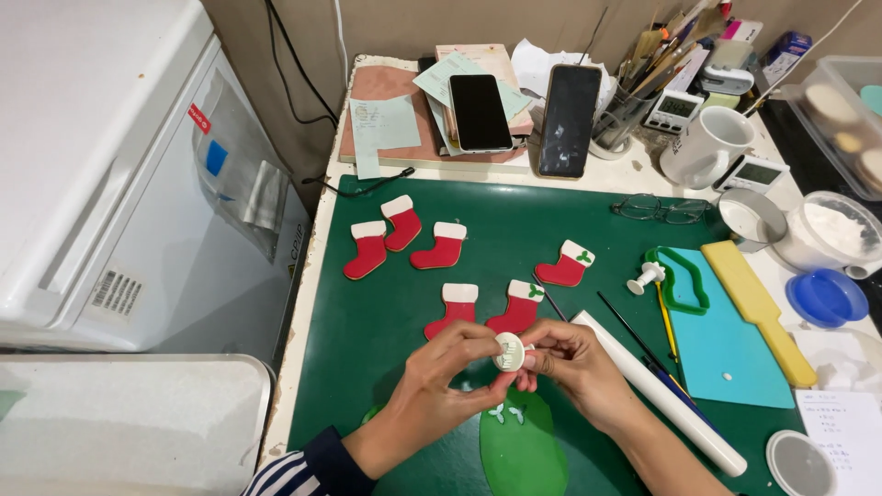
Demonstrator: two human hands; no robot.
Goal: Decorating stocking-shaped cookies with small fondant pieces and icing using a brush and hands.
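Head view, lower centre: left hand (450, 363) and right hand (560, 360) both pinch a small white plunger cutter (508, 351) above the rolled green paste (522, 445). Its leaf, probably stuck inside, could tear if forced out.

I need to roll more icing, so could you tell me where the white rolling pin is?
The white rolling pin lies slanted on the green mat, just right of the right hand and left of the turquoise board.

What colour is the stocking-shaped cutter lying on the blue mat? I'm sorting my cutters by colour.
Green: the stocking-shaped cutter is a green outline on the blue mat, seen in the head view.
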